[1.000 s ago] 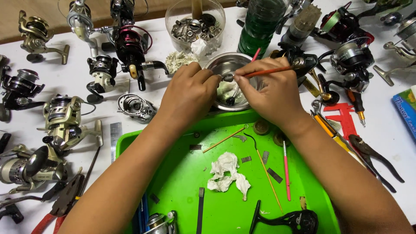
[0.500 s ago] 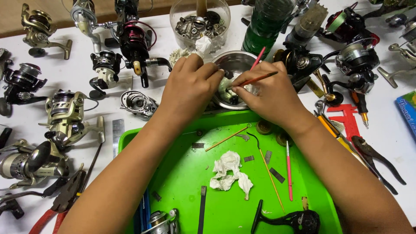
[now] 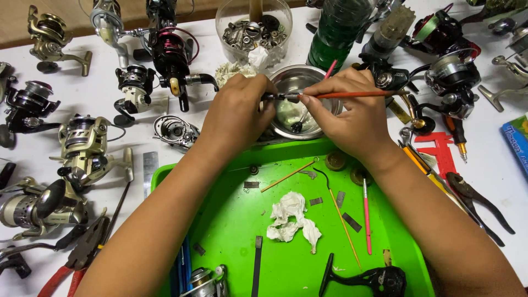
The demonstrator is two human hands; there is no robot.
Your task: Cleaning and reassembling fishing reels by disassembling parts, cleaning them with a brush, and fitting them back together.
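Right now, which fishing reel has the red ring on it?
The black reel at the top, left of the clear jar. Its thin red wire loop sets it apart from the grey and gold ones.

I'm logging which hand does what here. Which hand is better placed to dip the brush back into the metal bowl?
The right hand, probably. It already holds the red-handled brush, whose tip hangs just over the metal bowl. The left hand is pinching a small dark part above the bowl and isn't free.
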